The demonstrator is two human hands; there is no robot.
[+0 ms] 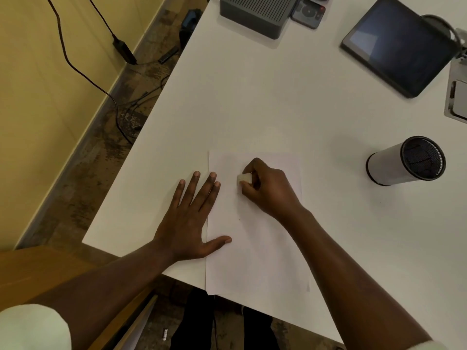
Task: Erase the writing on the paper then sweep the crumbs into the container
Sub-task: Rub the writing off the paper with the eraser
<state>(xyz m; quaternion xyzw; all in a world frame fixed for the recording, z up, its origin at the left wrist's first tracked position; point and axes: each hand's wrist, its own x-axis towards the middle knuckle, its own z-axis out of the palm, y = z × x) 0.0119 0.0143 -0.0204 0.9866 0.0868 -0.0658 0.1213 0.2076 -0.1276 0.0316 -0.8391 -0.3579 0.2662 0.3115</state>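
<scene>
A white sheet of paper (255, 251) lies on the white table (252, 102) at its near edge, one corner hanging slightly over. My left hand (192, 218) rests flat with fingers spread on the sheet's left edge, thumb on the paper. My right hand (267, 188) grips a small white eraser (244, 178) and presses it onto the upper part of the sheet. No writing is clearly readable on the paper. A cylindrical mesh container (406, 161) lies on its side to the right, its open mouth facing right.
A dark tablet (396, 44) lies at the back right, beside a metal stand (457, 97). A grey ribbed box (255, 13) and a small dark device (308, 12) sit at the far edge. Cables (75, 64) run over the floor on the left.
</scene>
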